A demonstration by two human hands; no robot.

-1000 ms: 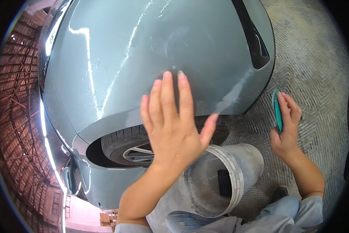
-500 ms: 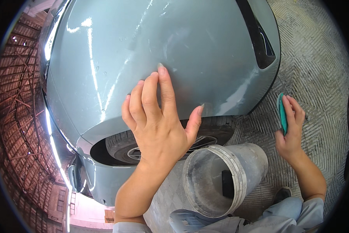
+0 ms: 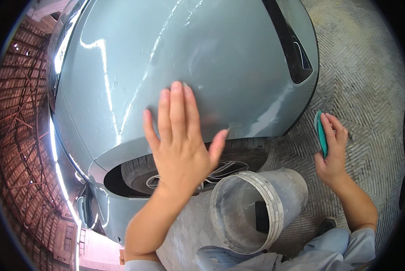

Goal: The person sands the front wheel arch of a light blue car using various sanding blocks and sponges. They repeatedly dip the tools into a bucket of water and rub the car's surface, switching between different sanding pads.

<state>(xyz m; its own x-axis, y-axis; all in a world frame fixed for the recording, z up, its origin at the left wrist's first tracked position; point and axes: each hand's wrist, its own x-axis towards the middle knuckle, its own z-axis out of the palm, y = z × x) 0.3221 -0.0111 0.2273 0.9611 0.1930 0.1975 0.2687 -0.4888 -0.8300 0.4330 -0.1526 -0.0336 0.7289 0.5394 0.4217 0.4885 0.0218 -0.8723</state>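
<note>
One car body panel (image 3: 220, 58), painted a glossy pale blue-grey, fills the far and middle part of the view, with streaks of light reflected along its left side. One left hand (image 3: 180, 140) is laid flat against this panel just above the wheel arch, palm to the paint, with its four fingers (image 3: 177, 104) stretched out close together and the thumb spread off to the right; nothing is held in it. One wheel (image 3: 184, 169) with a dark tyre is seen below the panel, partly covered by the left hand and wrist.

One right hand (image 3: 332, 151) is held to the right of the panel, apart from it, over the floor. Its fingers are closed lightly around one flat teal pad (image 3: 320, 133), which is gripped upright between fingers and thumb so that only its thin edge is shown. Whether the pad is a sponge or a sanding block cannot be told.

One grey plastic bucket (image 3: 274, 198) is seen near, between the two forearms, tipped so that its open mouth faces the viewer; one dark, flat object (image 3: 262, 217) is seen inside it. A patterned grey floor (image 3: 374, 81) is spread out to the right. One dark shoe (image 3: 325, 225) is seen just right of the bucket, and light blue sleeves and clothing (image 3: 328, 248) are seen along the near edge.
</note>
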